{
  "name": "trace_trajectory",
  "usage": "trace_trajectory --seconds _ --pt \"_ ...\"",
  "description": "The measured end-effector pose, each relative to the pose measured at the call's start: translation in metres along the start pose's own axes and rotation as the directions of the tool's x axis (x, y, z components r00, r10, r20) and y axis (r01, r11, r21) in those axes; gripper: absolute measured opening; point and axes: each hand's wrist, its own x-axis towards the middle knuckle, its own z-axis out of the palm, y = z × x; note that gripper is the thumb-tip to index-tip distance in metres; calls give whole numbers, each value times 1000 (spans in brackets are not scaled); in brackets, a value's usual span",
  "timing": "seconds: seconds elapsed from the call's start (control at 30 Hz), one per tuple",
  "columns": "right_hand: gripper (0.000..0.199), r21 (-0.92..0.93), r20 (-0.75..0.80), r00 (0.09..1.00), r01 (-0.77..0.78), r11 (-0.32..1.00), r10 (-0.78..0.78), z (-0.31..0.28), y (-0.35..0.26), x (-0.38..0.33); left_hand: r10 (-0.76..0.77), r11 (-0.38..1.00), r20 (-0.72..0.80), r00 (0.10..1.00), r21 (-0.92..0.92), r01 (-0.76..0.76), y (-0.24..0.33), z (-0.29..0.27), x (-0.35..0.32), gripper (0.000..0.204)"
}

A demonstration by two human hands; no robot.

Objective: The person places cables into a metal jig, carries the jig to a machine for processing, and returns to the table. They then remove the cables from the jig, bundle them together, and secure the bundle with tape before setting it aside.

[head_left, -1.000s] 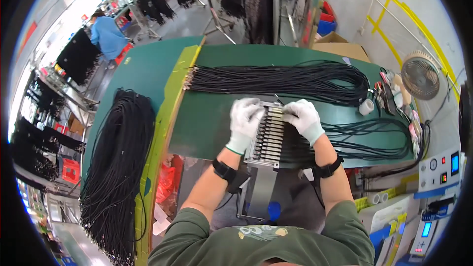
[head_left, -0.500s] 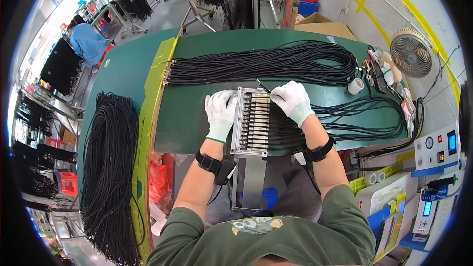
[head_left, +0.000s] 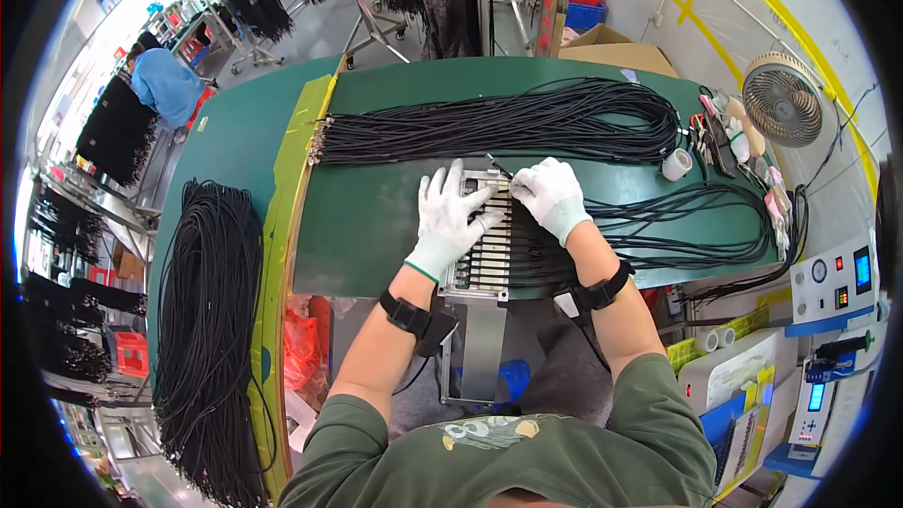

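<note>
A metal fixture (head_left: pixel 478 295) with a row of narrow slots stands at the front edge of the green table. Black cables (head_left: pixel 536 259) lie side by side in it, their ends in the slots. My left hand (head_left: pixel 446 226), in a white glove, is open over the fixture's left side; its thumb and fingers are apart and hide some slots. At the far right corner of the fixture, my gloved right hand (head_left: pixel 550 196) is closed in a pinch on a black cable. A thin dark end (head_left: pixel 499 166) sticks out past its fingertips; the fingertips themselves are partly hidden.
A long bundle of black cables (head_left: pixel 499 127) lies behind the fixture, and another bundle (head_left: pixel 209 320) lies at left. Looped cables (head_left: pixel 696 226), a white roll (head_left: pixel 676 165) and hand tools are at right. A fan (head_left: pixel 783 101) stands beyond them. A person in blue (head_left: pixel 162 80) sits far left.
My left hand has moved right from the fixture's outer edge onto its slots, and its fingers have spread. The right hand has shifted slightly left and nearer, still pinching.
</note>
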Motion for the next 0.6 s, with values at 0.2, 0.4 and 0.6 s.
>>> trace_trajectory --seconds 0.2,0.4,0.6 --pt "16 -35 -104 992 -70 997 67 -3 12 -1 -36 985 143 989 174 11 4 8 0 38" --pt "16 -75 108 980 -160 984 167 3 13 0 -9 1000 101 995 22 7 -2 11 -5 37" --pt "13 -12 70 987 -147 989 147 0 8 6 -32 999 80 996 -4 32 -5 12 -2 35"
